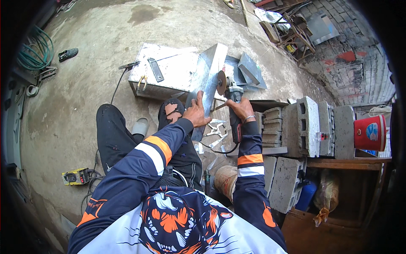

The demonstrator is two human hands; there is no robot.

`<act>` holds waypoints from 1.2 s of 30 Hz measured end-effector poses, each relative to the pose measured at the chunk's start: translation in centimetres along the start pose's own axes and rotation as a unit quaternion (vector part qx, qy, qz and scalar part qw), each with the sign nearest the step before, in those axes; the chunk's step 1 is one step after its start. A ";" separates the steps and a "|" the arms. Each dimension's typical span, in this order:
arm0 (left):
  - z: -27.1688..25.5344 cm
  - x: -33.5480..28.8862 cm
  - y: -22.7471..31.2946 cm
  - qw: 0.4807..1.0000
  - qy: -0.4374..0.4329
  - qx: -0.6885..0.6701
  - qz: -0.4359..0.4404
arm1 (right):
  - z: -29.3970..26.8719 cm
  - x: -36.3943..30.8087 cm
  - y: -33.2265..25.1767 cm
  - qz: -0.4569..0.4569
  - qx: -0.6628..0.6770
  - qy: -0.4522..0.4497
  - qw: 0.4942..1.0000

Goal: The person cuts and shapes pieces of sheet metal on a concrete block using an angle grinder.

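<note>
Head view: beside concrete blocks (312, 127), right hand (240, 109) grips grinder (234, 94); left hand (196, 114) lies spread on metal piece (207, 72).

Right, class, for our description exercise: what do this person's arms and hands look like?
Both the left hand and right hand are ungloved. The long left sleeve and right sleeve are dark navy, each with an orange band beside a white one and orange markings higher up. A thin, light-coloured bracelet circles the right wrist.

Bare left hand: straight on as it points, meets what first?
Probably the long, silver, folded sheet-metal piece that the left hand rests on: it would likely slide along that surface, though depth is unclear.
</note>
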State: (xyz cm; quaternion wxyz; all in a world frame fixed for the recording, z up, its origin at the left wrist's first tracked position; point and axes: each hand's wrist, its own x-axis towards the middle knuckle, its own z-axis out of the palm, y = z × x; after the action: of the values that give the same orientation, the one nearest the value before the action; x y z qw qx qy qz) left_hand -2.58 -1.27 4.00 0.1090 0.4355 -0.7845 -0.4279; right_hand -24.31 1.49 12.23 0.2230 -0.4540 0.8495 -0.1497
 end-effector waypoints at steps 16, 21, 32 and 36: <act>0.0 0.1 0.2 1.000 0.000 -0.009 -0.005 | -1.0 -0.3 -1.3 -0.003 -0.013 -0.011 1.000; 0.1 0.1 0.1 1.000 0.009 -0.010 -0.003 | -0.8 -0.4 -1.3 0.012 -0.017 -0.006 1.000; 0.0 -0.2 0.4 0.999 0.002 -0.019 -0.029 | -0.3 0.4 -0.5 -0.014 0.039 0.014 0.999; 0.1 -0.3 0.4 1.000 0.008 -0.025 -0.014 | -0.3 0.9 0.6 -0.016 0.015 0.011 1.000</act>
State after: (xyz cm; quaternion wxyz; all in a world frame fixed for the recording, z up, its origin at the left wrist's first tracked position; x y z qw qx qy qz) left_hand -2.69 -0.89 4.35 0.1203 0.4472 -0.7665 -0.4451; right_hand -25.28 1.07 11.99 0.2181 -0.4625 0.8421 -0.1714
